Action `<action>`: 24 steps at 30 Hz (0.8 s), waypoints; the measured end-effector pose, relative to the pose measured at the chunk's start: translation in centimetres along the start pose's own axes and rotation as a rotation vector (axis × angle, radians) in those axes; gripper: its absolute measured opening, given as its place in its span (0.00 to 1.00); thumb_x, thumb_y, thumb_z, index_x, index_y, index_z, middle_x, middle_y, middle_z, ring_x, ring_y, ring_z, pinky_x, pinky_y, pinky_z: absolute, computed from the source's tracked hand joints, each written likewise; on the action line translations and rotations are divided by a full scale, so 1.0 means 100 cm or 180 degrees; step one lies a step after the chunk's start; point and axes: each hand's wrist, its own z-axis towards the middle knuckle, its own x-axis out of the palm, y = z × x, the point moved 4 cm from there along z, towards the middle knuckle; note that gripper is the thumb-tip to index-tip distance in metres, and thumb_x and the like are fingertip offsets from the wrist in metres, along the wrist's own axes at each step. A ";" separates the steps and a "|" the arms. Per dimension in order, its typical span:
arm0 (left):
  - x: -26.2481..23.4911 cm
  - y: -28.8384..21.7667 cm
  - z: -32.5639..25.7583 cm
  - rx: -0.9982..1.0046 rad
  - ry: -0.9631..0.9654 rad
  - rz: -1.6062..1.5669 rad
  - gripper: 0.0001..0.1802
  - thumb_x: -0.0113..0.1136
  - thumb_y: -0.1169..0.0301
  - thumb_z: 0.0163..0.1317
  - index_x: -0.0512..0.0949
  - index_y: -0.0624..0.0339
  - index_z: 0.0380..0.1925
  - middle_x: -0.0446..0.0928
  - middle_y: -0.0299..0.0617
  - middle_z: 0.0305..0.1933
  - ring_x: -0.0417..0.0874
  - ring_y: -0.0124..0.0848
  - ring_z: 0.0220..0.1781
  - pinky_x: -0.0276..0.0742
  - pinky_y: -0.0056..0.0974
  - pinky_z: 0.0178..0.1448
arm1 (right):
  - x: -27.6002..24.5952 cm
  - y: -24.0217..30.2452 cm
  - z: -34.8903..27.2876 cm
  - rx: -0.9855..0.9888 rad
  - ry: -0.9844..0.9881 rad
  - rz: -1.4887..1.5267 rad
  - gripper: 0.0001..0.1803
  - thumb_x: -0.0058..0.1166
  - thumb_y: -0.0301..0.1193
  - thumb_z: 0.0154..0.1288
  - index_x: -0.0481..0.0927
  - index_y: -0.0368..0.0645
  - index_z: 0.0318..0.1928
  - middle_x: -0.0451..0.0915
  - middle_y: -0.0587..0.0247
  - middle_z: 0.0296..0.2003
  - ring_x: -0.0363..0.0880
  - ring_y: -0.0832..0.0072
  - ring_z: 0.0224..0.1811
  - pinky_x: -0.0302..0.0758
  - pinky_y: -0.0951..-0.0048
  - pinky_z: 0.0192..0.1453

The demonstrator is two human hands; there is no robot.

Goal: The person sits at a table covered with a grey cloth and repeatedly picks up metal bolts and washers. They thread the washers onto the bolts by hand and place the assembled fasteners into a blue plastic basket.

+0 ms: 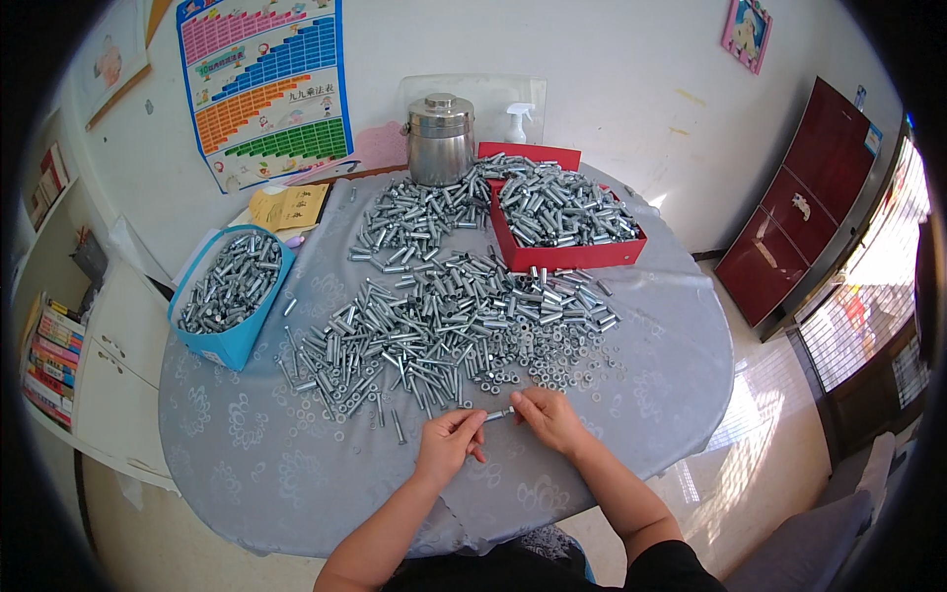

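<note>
My left hand point(449, 441) and my right hand point(547, 417) meet near the front edge of a round table point(296, 474). Together they pinch one small silver bolt point(500, 413) between their fingertips, held level just above the cloth. Right beyond my hands spreads a wide heap of silver bolts, sleeves and nuts point(444, 326). Loose nuts and washers point(552, 370) lie scattered closest to my right hand.
A red tray point(567, 255) heaped with metal parts stands at the back right, a blue bag point(232, 340) full of them at the left. A steel pot point(440, 138) and a spray bottle point(517, 120) stand by the wall. A dark red cabinet point(799, 207) is at the right.
</note>
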 end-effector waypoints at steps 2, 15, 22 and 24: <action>-0.001 0.001 0.001 -0.0049 0.0002 -0.0106 0.10 0.53 0.69 0.60 0.76 0.66 0.26 0.70 0.35 0.19 0.64 0.18 0.15 0.74 0.31 0.18 | 0.001 0.005 0.001 0.0003 -0.0187 0.0555 0.16 0.46 0.38 0.65 0.78 0.37 0.32 0.76 0.64 0.25 0.72 0.77 0.28 0.71 0.76 0.34; -0.007 -0.004 0.002 0.0050 -0.0322 -0.0365 0.12 0.53 0.67 0.61 0.76 0.67 0.27 0.70 0.35 0.19 0.63 0.17 0.15 0.75 0.31 0.20 | 0.004 0.001 -0.002 -0.0186 0.0258 0.1011 0.16 0.43 0.35 0.66 0.76 0.37 0.45 0.76 0.64 0.32 0.71 0.79 0.29 0.71 0.77 0.37; -0.009 0.000 0.004 0.0150 -0.0254 -0.0379 0.11 0.53 0.68 0.61 0.76 0.67 0.28 0.70 0.36 0.20 0.64 0.18 0.16 0.76 0.31 0.20 | 0.004 0.008 -0.002 -0.0119 0.0286 0.1128 0.15 0.42 0.35 0.67 0.77 0.37 0.41 0.77 0.65 0.31 0.72 0.79 0.30 0.71 0.77 0.37; -0.009 -0.001 0.004 0.0161 -0.0278 -0.0407 0.11 0.53 0.68 0.61 0.76 0.68 0.28 0.71 0.36 0.20 0.64 0.18 0.16 0.76 0.32 0.20 | 0.004 0.018 -0.003 -0.0345 0.0202 0.1177 0.16 0.42 0.36 0.67 0.78 0.36 0.38 0.78 0.65 0.29 0.72 0.79 0.29 0.71 0.77 0.36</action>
